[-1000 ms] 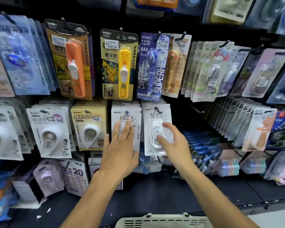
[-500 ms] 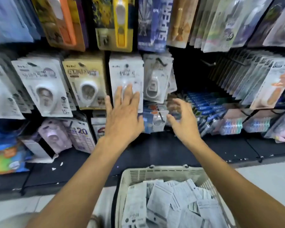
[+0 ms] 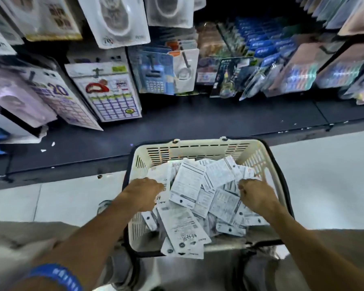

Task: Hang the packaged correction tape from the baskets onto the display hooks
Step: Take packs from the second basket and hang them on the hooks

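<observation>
Wristband, blue, on the left forearm at the near bottom edge. Beyond it, cream plastic basket with slotted walls and a dark rim, heaped with packaged correction tape, most cards lying back side up with printed text and barcodes showing. One long pack tilted over the near wall, its end poking past the rim.

Left hand inside the basket at its left side, knuckles up, fingers curled down among the cards; fingertips hidden, so impossible to tell whether closed on a pack or merely touching. Right hand inside at the right side, fingers bent down into the heap, likewise impossible to tell whether gripping anything.

Pale tiled floor on either side of the basket. Past the far wall, dark base shelf of the display, with small white scraps at its left.

Above the shelf, hanging goods: purple-and-white card marked 20 at left, just beside it a gridded card with a red item, then a blue calculator-like pack near centre. Blue pen packs in a slanted row to the right, with multicoloured packs further right. Topmost, white blister packs of correction tape on the display, cut off by the upper edge and blurred.
</observation>
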The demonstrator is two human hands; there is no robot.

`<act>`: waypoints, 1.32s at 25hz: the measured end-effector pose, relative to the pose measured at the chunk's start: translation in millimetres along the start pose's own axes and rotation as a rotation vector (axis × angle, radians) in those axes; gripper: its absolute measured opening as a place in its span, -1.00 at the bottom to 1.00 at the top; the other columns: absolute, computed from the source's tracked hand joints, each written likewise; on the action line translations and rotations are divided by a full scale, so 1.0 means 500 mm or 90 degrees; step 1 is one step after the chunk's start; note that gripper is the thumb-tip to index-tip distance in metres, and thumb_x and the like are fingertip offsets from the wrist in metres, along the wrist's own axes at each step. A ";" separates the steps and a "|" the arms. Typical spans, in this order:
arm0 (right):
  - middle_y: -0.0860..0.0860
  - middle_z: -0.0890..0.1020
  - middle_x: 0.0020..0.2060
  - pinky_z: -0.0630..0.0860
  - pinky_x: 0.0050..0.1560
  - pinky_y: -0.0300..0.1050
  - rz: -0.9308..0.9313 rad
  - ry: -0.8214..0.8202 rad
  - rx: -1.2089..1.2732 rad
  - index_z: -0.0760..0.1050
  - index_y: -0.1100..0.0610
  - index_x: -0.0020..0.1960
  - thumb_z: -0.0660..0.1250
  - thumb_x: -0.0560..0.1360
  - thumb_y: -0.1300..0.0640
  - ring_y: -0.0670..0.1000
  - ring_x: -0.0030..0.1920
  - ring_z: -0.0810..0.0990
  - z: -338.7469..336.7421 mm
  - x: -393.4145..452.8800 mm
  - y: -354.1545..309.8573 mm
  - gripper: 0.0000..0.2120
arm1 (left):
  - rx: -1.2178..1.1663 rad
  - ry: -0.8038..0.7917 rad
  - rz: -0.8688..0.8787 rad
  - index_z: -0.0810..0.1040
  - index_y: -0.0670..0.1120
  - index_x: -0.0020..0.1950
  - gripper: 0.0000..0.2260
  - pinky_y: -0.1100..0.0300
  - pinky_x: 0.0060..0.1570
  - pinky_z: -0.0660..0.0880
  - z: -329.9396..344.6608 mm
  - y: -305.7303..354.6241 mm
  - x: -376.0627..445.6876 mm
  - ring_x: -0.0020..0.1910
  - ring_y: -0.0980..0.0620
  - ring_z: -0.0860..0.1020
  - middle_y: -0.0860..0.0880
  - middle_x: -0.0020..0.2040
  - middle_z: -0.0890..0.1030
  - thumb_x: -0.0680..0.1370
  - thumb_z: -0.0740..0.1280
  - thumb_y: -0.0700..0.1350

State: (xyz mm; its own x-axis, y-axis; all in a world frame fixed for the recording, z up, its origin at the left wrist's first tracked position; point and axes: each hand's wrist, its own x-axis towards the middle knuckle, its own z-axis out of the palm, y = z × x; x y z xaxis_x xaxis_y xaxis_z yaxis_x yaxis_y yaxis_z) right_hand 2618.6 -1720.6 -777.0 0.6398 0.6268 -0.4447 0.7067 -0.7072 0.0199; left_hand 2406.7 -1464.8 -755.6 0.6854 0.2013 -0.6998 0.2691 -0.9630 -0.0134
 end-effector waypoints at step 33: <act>0.16 0.62 0.26 0.62 -0.06 -0.12 0.070 0.065 1.074 0.47 0.07 0.24 0.25 0.59 0.36 0.09 -0.01 0.66 -0.136 0.059 -0.256 -0.69 | -1.202 0.298 -0.048 0.60 -0.03 0.19 -0.54 0.09 -0.03 0.65 -0.115 0.008 0.019 0.04 -0.06 0.73 0.01 0.04 0.77 0.34 0.62 -0.24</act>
State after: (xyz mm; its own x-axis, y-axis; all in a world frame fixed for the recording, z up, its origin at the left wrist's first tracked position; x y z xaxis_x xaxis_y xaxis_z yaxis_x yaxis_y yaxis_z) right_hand 2567.6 -1589.3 -731.6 0.7236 0.5239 -0.4493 -0.3819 -0.2384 -0.8929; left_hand 2453.0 -1456.4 -721.3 0.6511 0.5570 -0.5155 0.3477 0.3849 0.8550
